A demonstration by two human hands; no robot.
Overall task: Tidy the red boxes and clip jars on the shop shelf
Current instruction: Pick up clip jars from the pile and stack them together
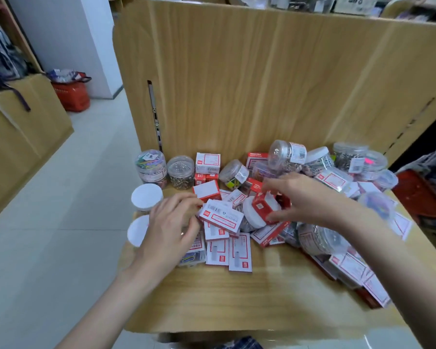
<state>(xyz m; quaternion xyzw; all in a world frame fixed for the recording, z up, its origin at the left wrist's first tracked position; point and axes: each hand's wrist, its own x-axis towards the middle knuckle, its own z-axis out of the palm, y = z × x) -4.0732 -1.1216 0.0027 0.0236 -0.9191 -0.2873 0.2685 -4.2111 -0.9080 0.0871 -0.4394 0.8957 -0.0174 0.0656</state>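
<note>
Head view, shelf board: I see pale wood-grain shelf (pixel 262 293) with a bare strip nearest me and an upright back panel (pixel 262 84) of the same wood behind the clutter.
Flat boxes: red boxes (pixel 227 248) with white labels lie face up mid-shelf, their long axes running roughly away from me; more are heaped along the right edge.
Left hand: my left hand (pixel 171 227) hovers over the boxes with fingers loosely curled and spread, fingertips touching the white-labelled box (pixel 222 217) that lies tilted across the pile; I cannot tell if it grips it.
Right hand: my right hand (pixel 302 197) pinches a small red box (pixel 262 205) between thumb and fingers, tipped up on a corner above a toppled jar.
White lids: two capped jars (pixel 146 197) stand upright at the left edge.
Clip jars: clear clip jars (pixel 180 172) stand against the back panel at left; several more lie on their sides at right, full of metal and coloured clips.
Room: pale tiled floor (pixel 61 197) to the left, with a red basket (pixel 72 95) well apart beside a white pillar.
</note>
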